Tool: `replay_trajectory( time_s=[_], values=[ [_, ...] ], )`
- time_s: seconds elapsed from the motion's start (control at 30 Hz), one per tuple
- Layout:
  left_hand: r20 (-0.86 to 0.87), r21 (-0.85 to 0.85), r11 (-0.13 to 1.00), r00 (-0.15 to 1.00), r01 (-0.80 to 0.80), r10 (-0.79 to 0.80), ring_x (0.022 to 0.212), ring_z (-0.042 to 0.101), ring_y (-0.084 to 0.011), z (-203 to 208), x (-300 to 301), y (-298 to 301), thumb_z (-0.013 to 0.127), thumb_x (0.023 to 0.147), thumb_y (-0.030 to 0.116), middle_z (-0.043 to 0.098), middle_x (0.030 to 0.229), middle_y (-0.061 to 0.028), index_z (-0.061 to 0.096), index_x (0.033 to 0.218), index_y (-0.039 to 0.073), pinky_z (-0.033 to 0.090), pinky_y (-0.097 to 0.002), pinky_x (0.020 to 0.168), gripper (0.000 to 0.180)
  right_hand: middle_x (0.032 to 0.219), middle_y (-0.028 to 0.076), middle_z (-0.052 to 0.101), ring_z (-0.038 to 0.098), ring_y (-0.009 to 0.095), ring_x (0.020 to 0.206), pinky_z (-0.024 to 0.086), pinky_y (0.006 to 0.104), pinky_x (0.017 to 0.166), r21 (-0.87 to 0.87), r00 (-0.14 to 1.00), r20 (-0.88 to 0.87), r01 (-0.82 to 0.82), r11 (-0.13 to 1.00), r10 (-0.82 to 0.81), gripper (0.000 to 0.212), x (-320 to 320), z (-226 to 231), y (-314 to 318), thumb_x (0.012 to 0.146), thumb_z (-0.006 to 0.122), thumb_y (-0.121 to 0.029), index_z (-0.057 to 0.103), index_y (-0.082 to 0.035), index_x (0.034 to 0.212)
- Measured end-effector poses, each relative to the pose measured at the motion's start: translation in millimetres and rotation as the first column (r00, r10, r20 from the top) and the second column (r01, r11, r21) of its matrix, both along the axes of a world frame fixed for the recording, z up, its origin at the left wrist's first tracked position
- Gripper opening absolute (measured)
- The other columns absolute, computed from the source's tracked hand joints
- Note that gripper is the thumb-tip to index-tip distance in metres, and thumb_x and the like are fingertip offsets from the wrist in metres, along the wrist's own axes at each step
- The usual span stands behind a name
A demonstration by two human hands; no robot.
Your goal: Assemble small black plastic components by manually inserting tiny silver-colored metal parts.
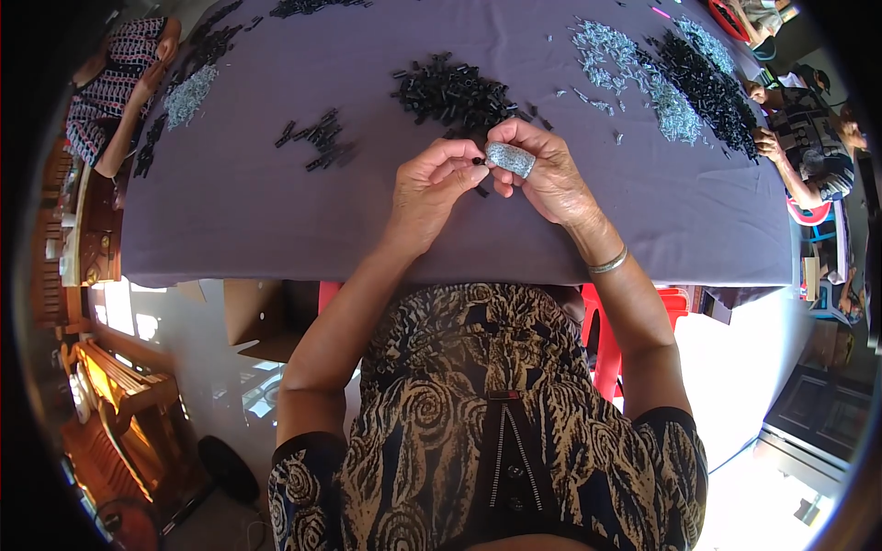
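Both my hands meet over the near middle of the cloth-covered table. My left hand (430, 188) is closed in a pinch on a small black tubular piece (479, 162), whose end shows between thumb and fingertips. Close against it, my right hand (549, 174) has its fingers curled and its thumb wearing a silvery grey wrap (511, 160). What the right fingertips hold, if anything, is hidden behind that thumb. Just beyond my hands lies a heap of short black tubes (452, 90). A smaller scatter of black tubes (322, 140) lies to the left.
The purple-grey tablecloth (276, 211) hangs over the near edge. Clear small pieces (675, 110) and a long black heap (703, 87) lie at right. Another clear pile (190, 96) is at left. People sit at both sides, one with a hand (768, 143) by the black heap.
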State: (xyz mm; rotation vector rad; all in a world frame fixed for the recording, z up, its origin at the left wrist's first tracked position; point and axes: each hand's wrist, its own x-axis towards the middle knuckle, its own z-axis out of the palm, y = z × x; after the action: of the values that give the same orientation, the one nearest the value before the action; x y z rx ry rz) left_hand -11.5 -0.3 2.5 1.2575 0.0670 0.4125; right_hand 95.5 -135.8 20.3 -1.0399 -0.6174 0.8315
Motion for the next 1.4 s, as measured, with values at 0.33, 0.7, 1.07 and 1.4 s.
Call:
replay_trajectory(
  time_s=[0.33, 0.7, 1.07, 1.4],
  values=[
    [-0.008, 0.284, 0.958, 0.999, -0.048, 0.053, 0.078, 0.057, -0.009, 1, 0, -1, 0.063, 0.08, -0.005, 0.06, 0.092, -0.0055, 0.059, 0.102, -0.001, 0.051, -0.0229, 0.067, 0.023, 0.075, -0.003, 0.055, 0.048, 0.003, 0.061, 0.043, 0.0192, 0.054, -0.069, 0.927, 0.361, 0.136, 0.988, -0.102, 0.004, -3, 0, 2, 0.088, 0.058, -0.006, 0.057, -0.002, 0.089],
    [-0.053, 0.348, 0.937, 0.998, -0.014, 0.035, 0.078, 0.06, -0.0115, -1, -1, 2, 0.061, 0.084, -0.001, 0.062, 0.089, -0.0072, 0.048, 0.119, 0.001, 0.048, -0.0235, 0.065, 0.038, 0.077, -0.003, 0.057, 0.049, 0.002, 0.066, 0.043, 0.0195, 0.057, -0.088, 0.815, 0.574, 0.165, 0.982, -0.085, 0.007, 0, -3, 2, 0.086, 0.06, -0.005, 0.06, -0.004, 0.092],
    [-0.028, 0.222, 0.974, 0.999, 0.049, -0.044, 0.072, 0.062, -0.0116, 5, 0, 8, 0.065, 0.081, 0.0, 0.063, 0.084, -0.0072, 0.049, 0.118, 0.001, 0.049, -0.0234, 0.061, 0.04, 0.09, 0.002, 0.055, 0.053, 0.008, 0.077, 0.044, 0.0217, 0.063, -0.148, 0.844, 0.533, 0.036, 0.988, 0.05, 0.014, 3, 8, -7, 0.088, 0.057, -0.005, 0.06, -0.003, 0.101],
    [-0.07, -0.046, 0.991, 0.989, 0.129, -0.132, 0.072, 0.061, -0.0143, 4, 2, 5, 0.063, 0.083, 0.001, 0.062, 0.084, -0.0092, 0.051, 0.113, -0.002, 0.051, -0.0257, 0.061, 0.031, 0.088, 0.002, 0.055, 0.057, 0.009, 0.075, 0.045, 0.0209, 0.055, -0.139, 0.867, 0.496, 0.02, 0.99, 0.052, 0.011, 2, 9, -9, 0.087, 0.056, -0.003, 0.061, -0.004, 0.097]
  ],
)
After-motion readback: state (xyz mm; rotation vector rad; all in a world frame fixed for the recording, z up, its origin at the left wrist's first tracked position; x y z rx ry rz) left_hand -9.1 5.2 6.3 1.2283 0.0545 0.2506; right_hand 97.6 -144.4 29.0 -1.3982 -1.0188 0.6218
